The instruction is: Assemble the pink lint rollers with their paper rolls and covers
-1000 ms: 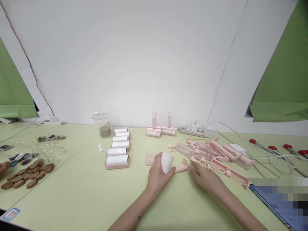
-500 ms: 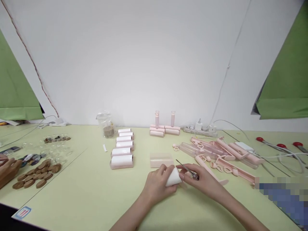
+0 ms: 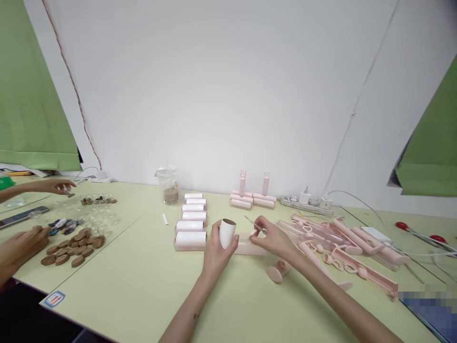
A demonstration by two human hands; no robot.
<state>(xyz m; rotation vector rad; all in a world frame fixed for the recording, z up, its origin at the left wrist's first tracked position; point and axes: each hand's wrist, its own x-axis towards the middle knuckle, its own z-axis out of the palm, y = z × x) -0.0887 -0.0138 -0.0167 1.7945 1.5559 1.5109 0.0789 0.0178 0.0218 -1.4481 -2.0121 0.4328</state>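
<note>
My left hand (image 3: 219,247) is wrapped round a white lint roller refill (image 3: 227,232). The roll stands nearly upright, its open brown core facing up. To its right, my right hand (image 3: 269,234) grips a thin, pointed metal tool (image 3: 254,223), whose exact kind is hard to make out; its tip points left, apart from the roll. Behind both hands lies a translucent pink cover (image 3: 250,247), partly hidden. A pink roller part with a round end (image 3: 276,272) rests below my right wrist. Left of my left hand, several white rolls (image 3: 191,238) lie in a row in pink covers.
Pink handles and covers (image 3: 332,238) are heaped on the right, near red-handled tools (image 3: 402,225). Assembled pink rollers (image 3: 243,200) and a power strip (image 3: 305,205) stand by the wall. Another person's hands (image 3: 24,245) work at left among wooden discs (image 3: 73,247).
My left hand has moved left and turned the roll upright. My right hand has drawn away from it with the tool. The pink round-ended part now shows, and the view has shifted left.
</note>
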